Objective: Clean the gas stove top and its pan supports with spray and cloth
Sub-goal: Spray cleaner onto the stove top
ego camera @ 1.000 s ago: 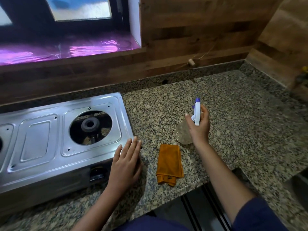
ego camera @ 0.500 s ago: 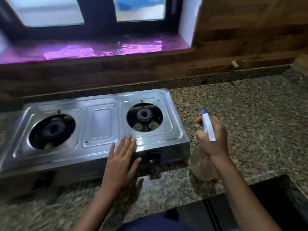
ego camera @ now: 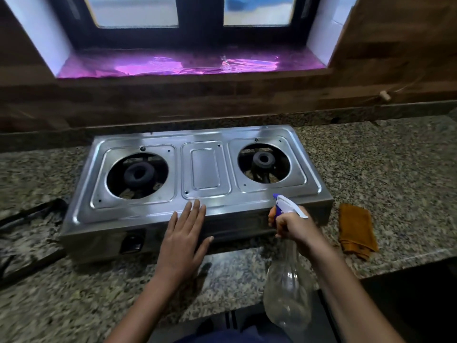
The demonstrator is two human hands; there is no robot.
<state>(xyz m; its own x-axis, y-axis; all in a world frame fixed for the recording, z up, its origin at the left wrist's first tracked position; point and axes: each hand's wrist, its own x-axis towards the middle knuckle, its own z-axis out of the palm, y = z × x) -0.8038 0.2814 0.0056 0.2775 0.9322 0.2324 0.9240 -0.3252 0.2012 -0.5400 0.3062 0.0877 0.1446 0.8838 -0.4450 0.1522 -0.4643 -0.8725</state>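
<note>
1. A two-burner stainless steel gas stove (ego camera: 202, 169) is sitting on a speckled granite countertop (ego camera: 383, 169), with its back toward a wood-panelled wall under a window.
2. Two dark burners are showing through round openings in the stove top: a larger left burner (ego camera: 138, 174) and a smaller right burner (ego camera: 263, 160), with a raised rectangular panel between them.
3. The person's left hand (ego camera: 183, 233) is lying palm down on the front edge of the stove near its middle, its fingers straight and close together and the thumb spread to the side, grasping nothing.
4. The right hand (ego camera: 294, 226) is gripping the neck of a clear spray bottle (ego camera: 288, 298), with the fingers curled around it just below the head.
5. The bottle's white and purple spray head (ego camera: 286, 205) is pointing up and to the left over the stove's front right part, while the bottle body is hanging below the hand in front of the counter edge.
6. A folded orange-brown cloth (ego camera: 356, 231) is lying on the counter just right of the stove, near the counter's front edge and apart from both hands.
7. A dark, blurred shape (ego camera: 24, 231) is lying on the counter left of the stove; it is too unclear to identify.
</note>
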